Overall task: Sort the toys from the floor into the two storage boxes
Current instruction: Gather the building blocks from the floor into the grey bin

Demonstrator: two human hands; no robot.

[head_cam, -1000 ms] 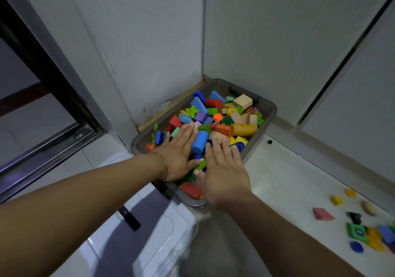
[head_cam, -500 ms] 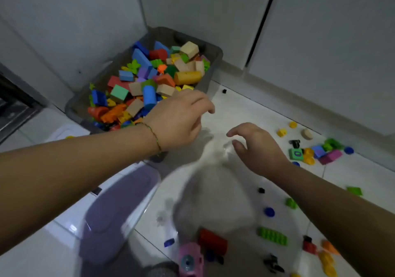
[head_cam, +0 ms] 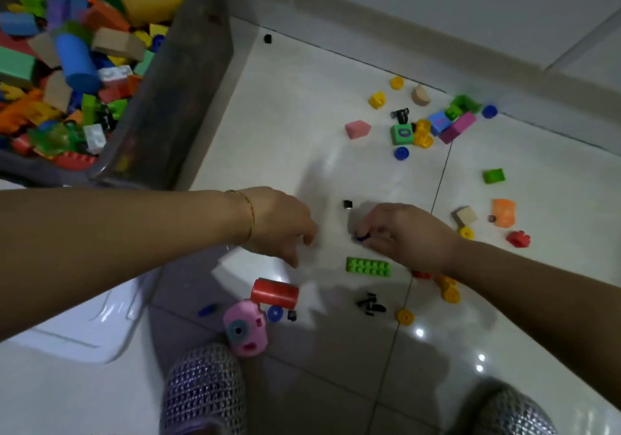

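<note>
A grey storage box (head_cam: 188, 75) at the upper left is full of coloured blocks. My right hand (head_cam: 406, 236) is low over the white floor, its fingers pinched on a small blue round piece (head_cam: 361, 236). My left hand (head_cam: 282, 226) hovers just left of it, fingers curled downward and apart, holding nothing. A green studded brick (head_cam: 368, 267) lies right below my right hand. A red cylinder (head_cam: 275, 292) and a pink toy camera (head_cam: 244, 328) lie nearer to me.
A white box lid (head_cam: 67, 327) lies at the lower left. Loose toys are scattered at the right: a pink block (head_cam: 357, 128), a green number block (head_cam: 402, 134), an orange piece (head_cam: 504, 212). The wall skirting runs along the top. My two slippers are at the bottom.
Both hands left the full box and dropped to the floor on the right. The view swung down. My right hand closed on the small blue piece.
</note>
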